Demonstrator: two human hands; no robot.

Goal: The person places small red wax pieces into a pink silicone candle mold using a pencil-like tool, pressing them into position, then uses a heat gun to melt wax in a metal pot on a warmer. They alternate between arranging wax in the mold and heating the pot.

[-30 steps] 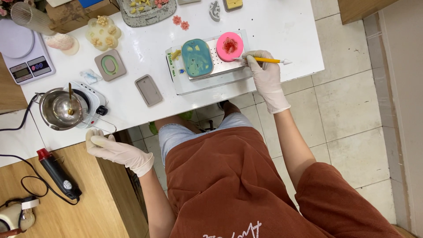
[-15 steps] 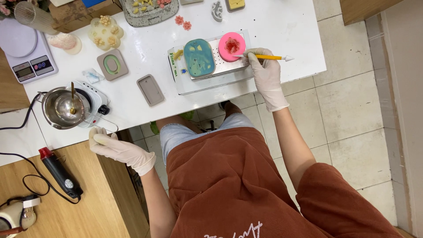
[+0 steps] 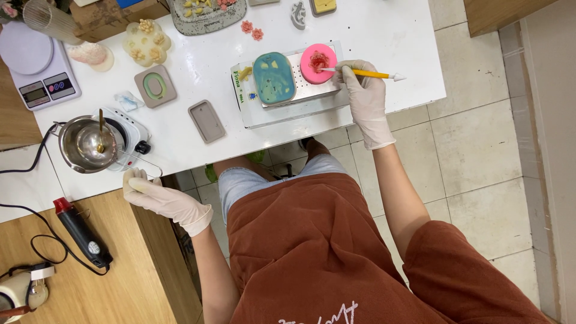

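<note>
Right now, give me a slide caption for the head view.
Gloved right hand pokes a yellow tool into a pink mould; left hand rests on the table edge.

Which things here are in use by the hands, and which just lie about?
In use: right hand holding yellow tool, its tip in the pink mould; left hand by the metal pot.

Lying about: digital scale, heat gun, grey tray, teal mould.

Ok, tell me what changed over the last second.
The right hand pushed the yellow tool leftward, so its tip now reaches into the pink mould. The left hand stayed on the table edge near the metal pot. Nothing was picked up or let go.
</note>
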